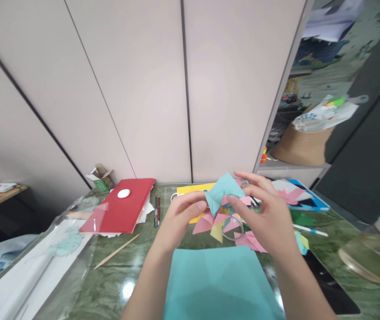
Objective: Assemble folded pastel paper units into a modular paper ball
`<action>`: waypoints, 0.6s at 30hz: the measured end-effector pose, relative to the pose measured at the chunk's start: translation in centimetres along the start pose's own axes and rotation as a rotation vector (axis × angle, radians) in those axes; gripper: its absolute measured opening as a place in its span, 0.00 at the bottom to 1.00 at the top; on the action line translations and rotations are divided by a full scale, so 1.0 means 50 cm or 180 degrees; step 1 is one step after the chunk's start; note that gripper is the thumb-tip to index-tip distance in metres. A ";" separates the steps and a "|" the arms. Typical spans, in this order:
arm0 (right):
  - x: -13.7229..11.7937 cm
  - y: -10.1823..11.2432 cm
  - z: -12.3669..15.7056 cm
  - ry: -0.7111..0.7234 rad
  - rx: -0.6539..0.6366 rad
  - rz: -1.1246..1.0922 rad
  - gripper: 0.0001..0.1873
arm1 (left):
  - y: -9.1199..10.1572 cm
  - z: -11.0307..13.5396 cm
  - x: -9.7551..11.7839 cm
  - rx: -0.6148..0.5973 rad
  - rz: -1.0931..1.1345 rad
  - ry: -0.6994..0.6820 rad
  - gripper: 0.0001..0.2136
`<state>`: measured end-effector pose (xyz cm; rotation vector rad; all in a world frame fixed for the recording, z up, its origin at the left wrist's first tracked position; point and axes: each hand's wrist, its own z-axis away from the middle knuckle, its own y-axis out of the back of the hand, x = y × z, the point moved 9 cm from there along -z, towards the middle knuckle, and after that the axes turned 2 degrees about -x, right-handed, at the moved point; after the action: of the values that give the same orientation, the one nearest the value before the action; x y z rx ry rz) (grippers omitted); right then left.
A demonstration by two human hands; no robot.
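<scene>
Both my hands hold a small folded piece of light blue paper [223,191] above the green table [116,284]. My left hand [179,218] pinches its lower left edge with thumb and fingers. My right hand [268,218] grips its right side, fingers curled around it. Directly below lie several folded pink and yellow paper shapes [214,224] and a clear ring [234,229]. A large light blue sheet [219,284] lies flat in front of me, between my forearms.
A red book [123,206] with a white round object [123,193] lies at the left, pens [157,211] beside it. A wooden stick [116,251], a clear plastic sleeve [59,249], a colourful book [305,195] and a glass lid [370,258] also sit on the table.
</scene>
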<state>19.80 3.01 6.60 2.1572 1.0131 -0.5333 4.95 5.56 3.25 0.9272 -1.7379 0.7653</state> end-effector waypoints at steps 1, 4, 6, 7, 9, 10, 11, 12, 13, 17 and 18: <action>-0.001 -0.001 0.000 0.0020 -0.0006 0.0023 0.06 | 0.002 -0.001 -0.003 0.0014 -0.0033 0.0034 0.10; -0.003 -0.006 0.001 0.0044 -0.0033 0.0110 0.07 | 0.003 -0.003 -0.008 0.0063 -0.0096 0.0136 0.11; -0.006 -0.009 0.002 0.0065 -0.0055 0.0164 0.07 | 0.005 -0.005 -0.009 0.0107 -0.0080 0.0165 0.11; -0.008 -0.010 0.003 0.0088 -0.0062 0.0187 0.08 | 0.005 -0.006 -0.009 0.0124 -0.0074 0.0168 0.11; -0.015 -0.011 0.005 0.0152 -0.0078 0.0216 0.09 | 0.007 -0.008 -0.012 0.0154 -0.0101 0.0210 0.11; -0.018 -0.011 0.006 0.0179 -0.0095 0.0213 0.09 | 0.009 -0.008 -0.014 0.0181 -0.0131 0.0237 0.10; -0.022 -0.012 0.007 0.0204 -0.0134 0.0200 0.09 | 0.012 -0.009 -0.016 0.0215 -0.0168 0.0259 0.09; -0.024 -0.013 0.008 0.0221 -0.0187 0.0178 0.09 | 0.015 -0.009 -0.018 0.0252 -0.0199 0.0263 0.07; -0.025 -0.014 0.009 0.0227 -0.0249 0.0152 0.09 | 0.018 -0.010 -0.018 0.0290 -0.0216 0.0242 0.06; -0.024 -0.020 0.011 0.0165 -0.0483 -0.0014 0.06 | 0.029 -0.010 -0.017 0.0427 -0.0141 0.0056 0.06; -0.022 -0.022 0.011 0.0129 -0.0534 -0.0074 0.06 | 0.031 -0.009 -0.017 0.0464 -0.0126 0.0024 0.06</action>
<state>18.23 2.56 6.47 2.0173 1.0671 -0.4018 4.03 6.95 2.46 1.0523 -1.6693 0.8773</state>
